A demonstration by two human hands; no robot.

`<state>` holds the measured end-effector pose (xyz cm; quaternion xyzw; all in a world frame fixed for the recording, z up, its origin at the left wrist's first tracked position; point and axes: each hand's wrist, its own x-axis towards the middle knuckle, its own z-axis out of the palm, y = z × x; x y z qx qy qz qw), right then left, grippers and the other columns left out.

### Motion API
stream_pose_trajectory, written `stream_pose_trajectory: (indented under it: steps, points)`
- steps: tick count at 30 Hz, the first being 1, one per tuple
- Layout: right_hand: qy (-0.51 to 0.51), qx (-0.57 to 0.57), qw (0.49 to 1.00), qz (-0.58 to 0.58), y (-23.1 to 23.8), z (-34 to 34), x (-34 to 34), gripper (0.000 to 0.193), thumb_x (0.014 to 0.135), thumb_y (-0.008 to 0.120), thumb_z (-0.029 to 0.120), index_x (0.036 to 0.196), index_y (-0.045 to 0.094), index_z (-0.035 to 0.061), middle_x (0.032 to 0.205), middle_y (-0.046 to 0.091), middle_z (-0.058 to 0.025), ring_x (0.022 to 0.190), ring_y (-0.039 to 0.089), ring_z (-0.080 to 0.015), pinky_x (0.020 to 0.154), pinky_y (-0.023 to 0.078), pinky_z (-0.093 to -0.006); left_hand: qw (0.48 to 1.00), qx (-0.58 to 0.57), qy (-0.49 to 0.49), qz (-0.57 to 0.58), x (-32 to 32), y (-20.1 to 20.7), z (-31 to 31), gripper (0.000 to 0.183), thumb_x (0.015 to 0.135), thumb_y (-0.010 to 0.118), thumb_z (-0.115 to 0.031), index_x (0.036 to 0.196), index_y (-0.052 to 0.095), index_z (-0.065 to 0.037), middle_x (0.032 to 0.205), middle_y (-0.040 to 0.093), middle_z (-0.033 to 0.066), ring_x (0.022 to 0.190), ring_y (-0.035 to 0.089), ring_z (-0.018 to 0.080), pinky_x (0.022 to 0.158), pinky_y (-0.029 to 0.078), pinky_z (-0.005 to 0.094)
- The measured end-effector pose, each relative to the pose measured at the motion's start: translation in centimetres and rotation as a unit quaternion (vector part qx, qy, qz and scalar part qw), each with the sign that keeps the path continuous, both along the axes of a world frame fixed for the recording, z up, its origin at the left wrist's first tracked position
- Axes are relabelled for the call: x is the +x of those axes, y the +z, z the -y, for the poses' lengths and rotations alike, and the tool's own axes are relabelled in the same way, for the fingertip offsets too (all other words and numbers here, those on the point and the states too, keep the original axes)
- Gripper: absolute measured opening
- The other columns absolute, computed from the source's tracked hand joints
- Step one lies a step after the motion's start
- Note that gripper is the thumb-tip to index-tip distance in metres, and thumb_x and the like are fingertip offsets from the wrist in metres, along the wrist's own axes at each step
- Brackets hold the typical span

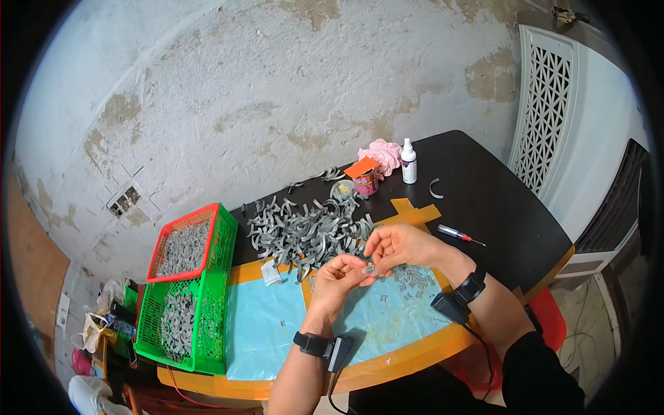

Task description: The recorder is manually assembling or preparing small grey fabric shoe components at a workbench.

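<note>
Over the table's middle, my left hand (336,283) and my right hand (402,247) meet, fingertips pinched together on a small flat grey piece (370,270). Its exact kind is too small to make out. Just beyond my hands lies a heap of curved grey strips (297,232). Loose small grey pieces (413,280) are scattered on the light blue sheet (266,332), mostly below my right hand. A small white packet (270,272) rests near the sheet's far edge, left of my hands.
At the left, green baskets (212,321) and a red basket (211,238) hold many grey pieces. A screwdriver (460,234), white spray bottle (409,163), open tin (365,182) and pink cloth (382,153) stand or lie farther back. Orange tape (387,362) edges the sheet; a red stool (551,321) is at right.
</note>
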<state>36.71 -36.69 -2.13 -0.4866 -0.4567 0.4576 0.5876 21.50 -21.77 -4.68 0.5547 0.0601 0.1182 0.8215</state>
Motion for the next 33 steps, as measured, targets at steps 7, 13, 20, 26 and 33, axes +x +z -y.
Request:
stream_pose_trajectory:
  steps: [7, 13, 20, 26, 33]
  points:
    - [-0.038, -0.010, 0.999, -0.008, 0.2, 0.0, -0.4, 0.029, 0.079, 0.071, 0.001, 0.103, 0.054, -0.0022, 0.079, 0.063, -0.0076, 0.069, 0.064, -0.0129, 0.061, 0.054, -0.0240, 0.998, 0.062, 0.024, -0.018, -0.2, 0.6, 0.2, 0.014, 0.087, 0.062, 0.000, 0.099, 0.067, 0.002, 0.092, 0.068, 0.0105, 0.084, 0.068, 0.0188, 0.078, 0.056, 0.0289]
    - [-0.054, 0.003, 0.998, 0.019, 0.3, 0.0, -0.5, 0.023, 0.080, 0.070, 0.003, 0.098, 0.055, -0.0010, 0.083, 0.062, -0.0088, 0.070, 0.065, -0.0150, 0.062, 0.054, -0.0264, 0.998, 0.050, 0.025, -0.022, -0.1, 0.8, 0.3, 0.014, 0.085, 0.063, 0.003, 0.099, 0.066, 0.001, 0.094, 0.068, 0.0106, 0.084, 0.067, 0.0168, 0.078, 0.056, 0.0279]
    - [-0.024, 0.010, 1.000, -0.002, 0.6, 0.5, 0.1, 0.021, 0.087, 0.060, 0.002, 0.107, 0.060, -0.0038, 0.090, 0.065, -0.0083, 0.077, 0.066, -0.0152, 0.073, 0.054, -0.0277, 0.999, -0.048, 0.023, -0.003, 0.0, -0.1, -0.8, 0.014, 0.086, 0.063, 0.002, 0.099, 0.064, 0.000, 0.092, 0.068, 0.0098, 0.084, 0.067, 0.0163, 0.080, 0.057, 0.0276]
    - [0.007, 0.021, 0.996, 0.088, 0.3, 0.7, 0.5, 0.018, 0.088, 0.059, 0.002, 0.104, 0.064, -0.0032, 0.091, 0.067, -0.0084, 0.081, 0.066, -0.0148, 0.075, 0.053, -0.0266, 0.997, -0.071, 0.007, -0.016, 0.1, 0.2, -0.3, 0.011, 0.086, 0.061, 0.003, 0.097, 0.062, -0.001, 0.090, 0.067, 0.0078, 0.083, 0.066, 0.0155, 0.079, 0.056, 0.0258]
    - [0.065, -0.056, 0.994, 0.068, 1.3, 1.3, 0.6, 0.013, 0.087, 0.062, 0.006, 0.097, 0.064, -0.0024, 0.083, 0.067, -0.0086, 0.076, 0.067, -0.0159, 0.071, 0.054, -0.0271, 0.997, -0.069, -0.026, -0.029, -0.1, 0.0, 0.1, 0.010, 0.086, 0.061, 0.003, 0.095, 0.061, -0.003, 0.090, 0.066, 0.0071, 0.083, 0.066, 0.0141, 0.077, 0.056, 0.0241]
